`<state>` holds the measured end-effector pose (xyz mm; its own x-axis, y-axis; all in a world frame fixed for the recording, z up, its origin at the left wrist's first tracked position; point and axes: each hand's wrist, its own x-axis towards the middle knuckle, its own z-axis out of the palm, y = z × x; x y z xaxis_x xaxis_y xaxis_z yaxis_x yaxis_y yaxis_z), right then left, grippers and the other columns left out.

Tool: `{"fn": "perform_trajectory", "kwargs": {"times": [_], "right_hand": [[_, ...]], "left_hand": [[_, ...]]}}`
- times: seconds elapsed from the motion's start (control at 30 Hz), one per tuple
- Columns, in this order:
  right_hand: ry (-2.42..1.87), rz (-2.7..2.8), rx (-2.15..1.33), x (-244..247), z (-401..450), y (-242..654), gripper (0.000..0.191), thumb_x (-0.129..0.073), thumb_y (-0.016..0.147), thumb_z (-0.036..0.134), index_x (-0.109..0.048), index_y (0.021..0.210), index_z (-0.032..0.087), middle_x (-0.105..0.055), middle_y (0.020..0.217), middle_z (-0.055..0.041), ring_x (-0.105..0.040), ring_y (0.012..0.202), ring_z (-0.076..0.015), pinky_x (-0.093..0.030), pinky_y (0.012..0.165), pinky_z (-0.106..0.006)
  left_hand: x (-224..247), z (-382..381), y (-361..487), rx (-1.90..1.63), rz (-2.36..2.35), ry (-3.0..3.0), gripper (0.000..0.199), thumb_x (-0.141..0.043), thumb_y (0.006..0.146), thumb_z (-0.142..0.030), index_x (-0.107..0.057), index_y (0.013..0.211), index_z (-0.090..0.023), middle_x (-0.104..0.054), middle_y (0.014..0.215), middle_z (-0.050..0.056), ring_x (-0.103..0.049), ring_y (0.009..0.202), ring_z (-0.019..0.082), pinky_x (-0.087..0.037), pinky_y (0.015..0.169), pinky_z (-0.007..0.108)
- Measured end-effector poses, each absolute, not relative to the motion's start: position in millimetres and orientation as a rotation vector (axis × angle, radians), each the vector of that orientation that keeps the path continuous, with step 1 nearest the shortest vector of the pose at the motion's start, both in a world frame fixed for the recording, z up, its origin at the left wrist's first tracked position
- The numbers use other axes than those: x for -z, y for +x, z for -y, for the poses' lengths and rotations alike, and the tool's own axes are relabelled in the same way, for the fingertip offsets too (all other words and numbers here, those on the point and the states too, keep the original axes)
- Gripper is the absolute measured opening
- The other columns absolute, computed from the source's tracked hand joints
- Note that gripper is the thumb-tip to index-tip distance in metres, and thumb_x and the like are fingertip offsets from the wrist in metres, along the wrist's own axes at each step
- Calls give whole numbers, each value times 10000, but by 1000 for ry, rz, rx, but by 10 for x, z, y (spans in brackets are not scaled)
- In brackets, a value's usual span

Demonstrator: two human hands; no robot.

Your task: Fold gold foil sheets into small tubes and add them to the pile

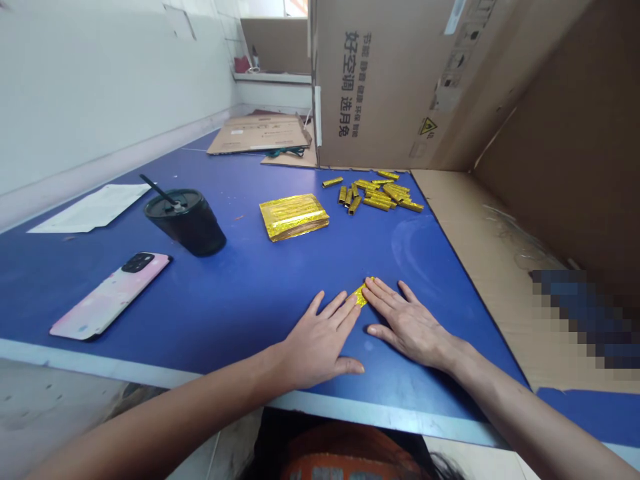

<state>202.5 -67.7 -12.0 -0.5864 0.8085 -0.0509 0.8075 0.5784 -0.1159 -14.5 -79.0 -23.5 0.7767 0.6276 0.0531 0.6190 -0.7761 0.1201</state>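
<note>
A small piece of shiny gold foil paper (pixel 361 295) lies flat on the blue table near the front. My left hand (pixel 324 339) rests on its left end with the fingers stretched out. On its right end lie the fingertips of my right hand (pixel 404 320), also outstretched, thumb apart. Part of the foil is hidden beneath my fingers. Farther off sits a stack of gold foil sheets (pixel 295 217). Behind it to the right is a loose pile of small folded gold tubes (pixel 380 193), several of them overlapping.
A dark tumbler with a straw (pixel 193 223) and a pink-white phone (pixel 113 297) are at left on the blue table (pixel 235 287). White paper (pixel 90 208) lies behind them. Flat cardboard (pixel 260 133) is at the back; a large carton (pixel 385 87) walls the back right.
</note>
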Motion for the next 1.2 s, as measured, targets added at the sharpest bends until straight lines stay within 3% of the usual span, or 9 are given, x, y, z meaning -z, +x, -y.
{"fn": "perform_trajectory", "kwargs": {"times": [0.27,0.7,1.03,1.2], "right_hand": [[-1357,2779,-214,109,747,1915,760,-295,816,623,-231,1384,121,-230,1433,-140,-199,1322,-258,-163,1042,-558],[-1454,2761,-113,156,607,1955,686,-251,855,574,-256,1376,127,-238,1437,-121,-205,1323,-230,-187,1047,-527],[-1460,2706,-12,189,774,1934,683,-276,854,564,-259,1377,124,-283,1415,-152,-250,1306,-273,-184,1022,-582],[-1481,2712,-1,179,775,1900,694,-265,855,568,-294,1358,92,-280,1410,-159,-258,1303,-274,-172,1025,-583]], "left_hand": [[198,789,-145,-130,-1017,2850,850,-250,770,-713,-230,1369,-110,-268,1425,129,-181,1330,281,-129,1044,511],[202,756,-154,-168,-1024,2854,846,-276,754,-725,-269,1356,-131,-305,1408,133,-217,1316,292,-100,1042,529],[92,312,-350,-37,-966,2843,580,-297,856,-581,-353,1301,-213,-343,1400,46,-224,1319,256,-66,1046,530],[111,469,-150,-94,-1058,2846,812,-260,795,-683,-232,1361,-102,-324,1395,149,-162,1337,267,-50,1053,515]]}}
